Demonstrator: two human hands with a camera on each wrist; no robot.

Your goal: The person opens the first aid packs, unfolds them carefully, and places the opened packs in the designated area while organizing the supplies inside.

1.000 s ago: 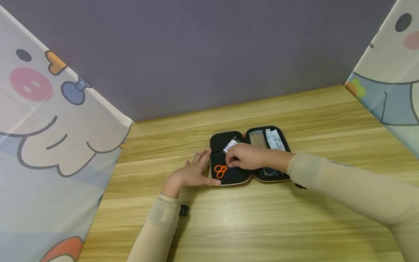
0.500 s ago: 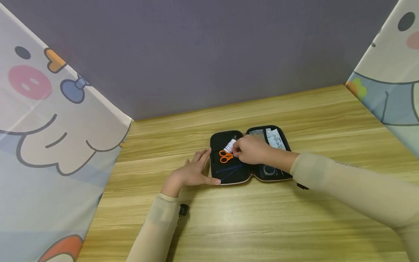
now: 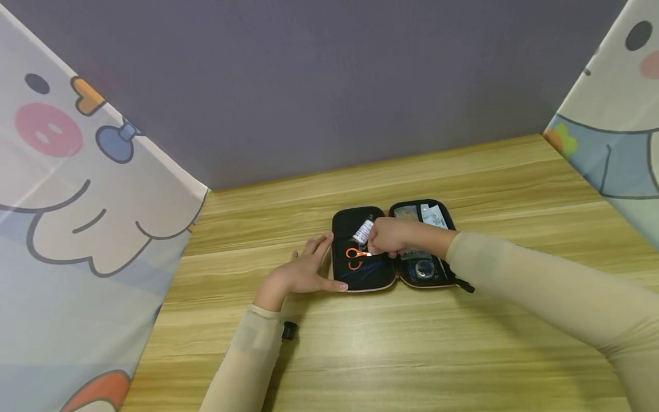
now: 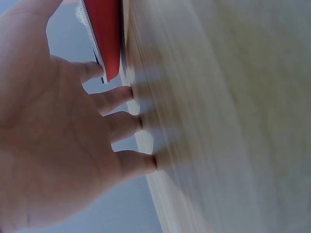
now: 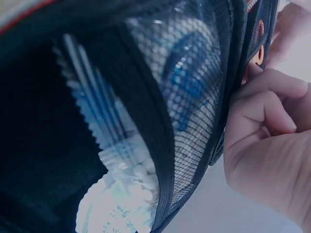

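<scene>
A black-lined zip case (image 3: 341, 225) lies spread open on the table. My right hand (image 3: 395, 234) is over its middle, fingers curled and pinching the blade end of small orange-handled scissors (image 3: 358, 252). The scissors' finger rings point left over the left half, one above the other. My left hand (image 3: 304, 273) rests at the case's left edge with fingers spread, the thumb at the near corner. In the left wrist view, fingertips of that hand (image 4: 63, 131) reach the table beside the case's red shell (image 4: 108, 34). A small white-labelled bottle (image 3: 364, 231) lies above the scissors, and thin blue strips (image 3: 362, 270) lie below.
The case's right half holds a white packet (image 3: 435, 216) and a round coiled item (image 3: 424, 268) in pockets. A mesh pocket (image 5: 189, 107) shows something blue inside. A grey panel (image 3: 329, 91) stands behind the wooden table (image 3: 391, 349), with cartoon-printed cloths (image 3: 103, 189) at both sides.
My right hand has moved the scissors up and rightward from the left half's lower part, then slightly down; their rings now look farther apart. My left hand has stayed in place.
</scene>
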